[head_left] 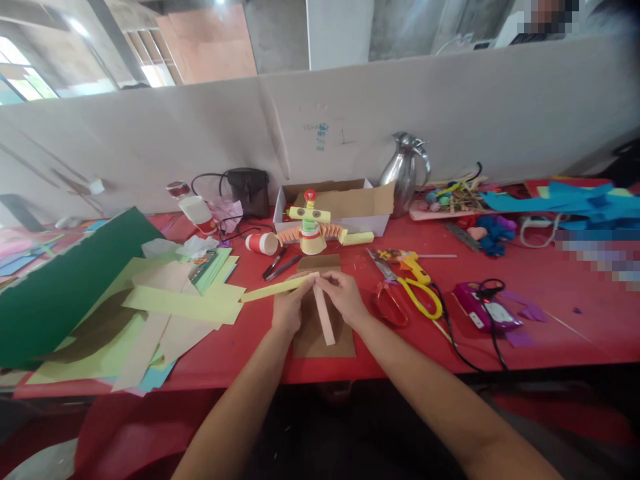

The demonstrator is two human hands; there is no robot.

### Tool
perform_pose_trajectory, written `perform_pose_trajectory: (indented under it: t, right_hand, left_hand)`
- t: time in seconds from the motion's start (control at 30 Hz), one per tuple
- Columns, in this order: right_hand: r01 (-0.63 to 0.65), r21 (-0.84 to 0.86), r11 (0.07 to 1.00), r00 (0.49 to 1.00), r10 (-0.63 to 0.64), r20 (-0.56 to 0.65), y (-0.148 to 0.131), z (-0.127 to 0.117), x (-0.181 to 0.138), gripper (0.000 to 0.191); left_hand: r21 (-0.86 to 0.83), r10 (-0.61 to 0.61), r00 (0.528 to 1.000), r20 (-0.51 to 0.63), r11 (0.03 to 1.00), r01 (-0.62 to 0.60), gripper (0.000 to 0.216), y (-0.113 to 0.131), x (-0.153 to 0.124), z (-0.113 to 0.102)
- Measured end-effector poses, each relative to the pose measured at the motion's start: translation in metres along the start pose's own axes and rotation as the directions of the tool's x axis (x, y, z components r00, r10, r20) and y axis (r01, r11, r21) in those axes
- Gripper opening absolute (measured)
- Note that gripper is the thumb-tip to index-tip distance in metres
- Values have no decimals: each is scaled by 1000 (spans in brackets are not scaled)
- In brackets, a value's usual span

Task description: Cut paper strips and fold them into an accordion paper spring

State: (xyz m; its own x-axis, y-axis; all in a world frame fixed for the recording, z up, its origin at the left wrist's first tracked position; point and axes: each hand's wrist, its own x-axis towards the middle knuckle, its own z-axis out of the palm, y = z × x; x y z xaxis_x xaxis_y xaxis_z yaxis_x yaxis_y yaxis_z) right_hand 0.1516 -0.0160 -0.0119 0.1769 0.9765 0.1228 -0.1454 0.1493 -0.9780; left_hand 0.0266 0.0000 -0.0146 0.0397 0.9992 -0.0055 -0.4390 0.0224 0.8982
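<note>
My left hand (289, 308) and my right hand (344, 297) meet over a brown cardboard piece (345, 340) on the red table. Both pinch the joined ends of two paper strips. A yellow-green strip (270, 289) runs off to the left, and a pink strip (325, 319) runs down toward me. Just behind my hands stands a paper figure (311, 231) with a yellow head, round eyes and pleated orange arms.
Sheets of green, yellow and pink paper (150, 313) lie piled at left. Scissors (395, 293), a yellow glue gun (417, 273) and its cable lie right of my hands. A cardboard box (350, 200), a steel jug (407, 170), a black bag (247, 190) and blue paper (565, 200) line the back.
</note>
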Motion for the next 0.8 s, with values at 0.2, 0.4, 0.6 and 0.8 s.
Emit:
perform_pose_trajectory:
  t: [0.2, 0.4, 0.6, 0.8]
  right_hand:
    - [-134, 142, 981, 990, 138, -19, -3, -2, 1, 25]
    - [-196, 185, 963, 980, 195, 25, -8, 1, -1, 28]
    - [-254, 195, 947, 967, 247, 64, -5, 0, 0, 31]
    - [-353, 144, 924, 932, 334, 145, -7, -7, 2, 29]
  left_hand:
    - [-83, -110, 993, 44, 990, 113, 34, 4, 3, -4]
    - [-69, -123, 988, 96, 989, 130, 34, 1, 4, -5]
    - [-51, -78, 988, 131, 995, 85, 34, 4, 3, -3]
    - [112, -37, 976, 217, 994, 13, 21, 7, 11, -15]
